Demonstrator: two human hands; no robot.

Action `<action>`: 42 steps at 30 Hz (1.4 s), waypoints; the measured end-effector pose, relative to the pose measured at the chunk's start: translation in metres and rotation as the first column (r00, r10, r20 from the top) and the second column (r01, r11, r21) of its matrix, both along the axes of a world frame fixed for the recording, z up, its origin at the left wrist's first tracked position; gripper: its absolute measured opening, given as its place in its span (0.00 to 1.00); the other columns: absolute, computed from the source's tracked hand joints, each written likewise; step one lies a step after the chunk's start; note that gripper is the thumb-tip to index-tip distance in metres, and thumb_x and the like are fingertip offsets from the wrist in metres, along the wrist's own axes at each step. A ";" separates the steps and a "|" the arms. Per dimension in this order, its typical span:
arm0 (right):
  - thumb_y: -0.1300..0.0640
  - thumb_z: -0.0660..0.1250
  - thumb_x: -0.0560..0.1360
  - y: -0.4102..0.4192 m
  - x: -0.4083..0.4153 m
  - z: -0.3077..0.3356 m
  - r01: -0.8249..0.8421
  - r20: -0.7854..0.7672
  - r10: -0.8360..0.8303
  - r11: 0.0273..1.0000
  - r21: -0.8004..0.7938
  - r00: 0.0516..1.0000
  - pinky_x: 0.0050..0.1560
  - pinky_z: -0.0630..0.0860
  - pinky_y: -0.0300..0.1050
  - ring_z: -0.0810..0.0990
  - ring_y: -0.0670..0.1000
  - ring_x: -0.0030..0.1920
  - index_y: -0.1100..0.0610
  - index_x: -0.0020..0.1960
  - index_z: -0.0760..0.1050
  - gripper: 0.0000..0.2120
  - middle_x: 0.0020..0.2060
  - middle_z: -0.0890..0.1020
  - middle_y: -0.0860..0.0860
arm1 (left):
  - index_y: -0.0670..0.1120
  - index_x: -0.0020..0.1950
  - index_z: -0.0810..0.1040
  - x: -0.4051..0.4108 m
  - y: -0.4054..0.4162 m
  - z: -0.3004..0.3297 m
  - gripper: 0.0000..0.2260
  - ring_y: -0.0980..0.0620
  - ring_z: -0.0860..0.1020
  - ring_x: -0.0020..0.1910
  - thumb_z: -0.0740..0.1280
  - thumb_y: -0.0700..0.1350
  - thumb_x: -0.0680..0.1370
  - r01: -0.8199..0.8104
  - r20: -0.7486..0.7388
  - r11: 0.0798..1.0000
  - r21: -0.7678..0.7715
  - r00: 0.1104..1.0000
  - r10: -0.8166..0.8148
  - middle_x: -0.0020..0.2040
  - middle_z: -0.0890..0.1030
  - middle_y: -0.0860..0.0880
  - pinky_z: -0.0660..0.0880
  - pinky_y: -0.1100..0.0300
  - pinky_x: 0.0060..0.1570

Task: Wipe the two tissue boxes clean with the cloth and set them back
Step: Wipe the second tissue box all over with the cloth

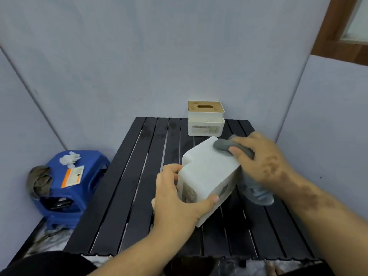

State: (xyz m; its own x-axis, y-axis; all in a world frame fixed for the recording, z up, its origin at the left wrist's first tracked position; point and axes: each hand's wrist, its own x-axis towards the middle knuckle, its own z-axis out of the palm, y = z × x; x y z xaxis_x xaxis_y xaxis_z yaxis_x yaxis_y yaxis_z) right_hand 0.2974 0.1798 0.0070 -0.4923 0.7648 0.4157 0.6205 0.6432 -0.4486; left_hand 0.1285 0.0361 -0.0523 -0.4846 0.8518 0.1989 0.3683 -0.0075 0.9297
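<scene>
Near tissue box: a white tissue box (207, 176) sits at the centre of the frame, tilted with a plain white face turned up and lifted off the desk at its far end.
Left hand: the left hand (175, 198) grips the near tissue box from the lower left, thumb along its lower edge, fingers curled round its left side.
Right hand: the right hand (262, 158) comes in from the right of the frame, fingers curled over a grey cloth and pressing it on the upper right corner of the tilted box.
Cloth: the grey cloth (256, 191) is bunched under the right fingers at the box's top corner, and the rest hangs down beside the box's right side toward the desk.
Far tissue box: a 2nd white tissue box (206, 119) with a tan slotted lid stands upright at the far edge of the desk, just above the centre of the frame, close to the wall and apart from the tilted box.
Desk: a black slatted desk (123, 196) fills the lower middle of the frame.
Stool: a blue plastic stool (89, 176) stands at the left of the frame beside the desk, carrying a crumpled white tissue (69, 159) and an orange and white card (72, 176), with an olive rag (38, 180) draped on its left edge.
</scene>
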 end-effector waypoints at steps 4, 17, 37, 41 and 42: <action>0.45 0.62 0.79 -0.024 -0.019 0.001 -0.114 0.044 0.113 0.993 0.025 0.993 0.48 0.70 0.40 0.71 0.49 0.47 0.28 0.59 0.74 0.14 0.42 0.70 0.45 | 0.66 0.55 0.68 0.007 -0.001 0.002 0.33 0.50 0.75 0.56 0.79 0.66 0.54 -0.024 -0.001 1.000 0.015 1.000 0.024 0.55 0.72 0.63 0.76 0.42 0.55; 0.41 0.55 0.77 -0.027 -0.046 0.004 -0.183 0.103 0.185 0.983 -0.027 0.977 0.57 0.73 0.52 0.72 0.51 0.52 0.41 0.61 0.78 0.19 0.45 0.72 0.47 | 0.64 0.55 0.68 0.011 -0.002 0.003 0.33 0.49 0.76 0.56 0.79 0.65 0.55 -0.043 0.045 0.999 0.000 0.998 0.043 0.54 0.76 0.61 0.76 0.41 0.56; 0.41 0.57 0.79 0.004 -0.046 0.008 0.013 0.113 -0.002 0.995 -0.100 0.994 0.61 0.71 0.58 0.73 0.52 0.55 0.42 0.61 0.77 0.16 0.50 0.70 0.46 | 0.65 0.53 0.67 0.014 -0.005 0.001 0.31 0.49 0.74 0.57 0.78 0.64 0.55 -0.039 -0.012 0.999 -0.003 0.999 0.039 0.55 0.75 0.59 0.76 0.45 0.55; 0.40 0.56 0.76 -0.030 -0.046 0.008 -0.271 0.107 0.280 0.958 -0.091 0.954 0.58 0.72 0.56 0.74 0.46 0.52 0.39 0.60 0.76 0.17 0.47 0.70 0.41 | 0.64 0.53 0.68 0.014 -0.005 0.000 0.32 0.48 0.75 0.56 0.77 0.67 0.54 -0.047 -0.024 0.999 -0.002 0.999 0.047 0.55 0.75 0.59 0.77 0.48 0.51; 0.39 0.56 0.76 -0.021 -0.040 0.008 -0.245 0.098 0.253 0.965 -0.093 0.962 0.59 0.72 0.57 0.75 0.46 0.52 0.38 0.60 0.76 0.17 0.47 0.71 0.40 | 0.64 0.53 0.68 0.013 -0.005 0.000 0.32 0.48 0.74 0.57 0.77 0.67 0.54 -0.051 -0.033 0.999 -0.009 0.998 0.051 0.55 0.74 0.60 0.76 0.48 0.52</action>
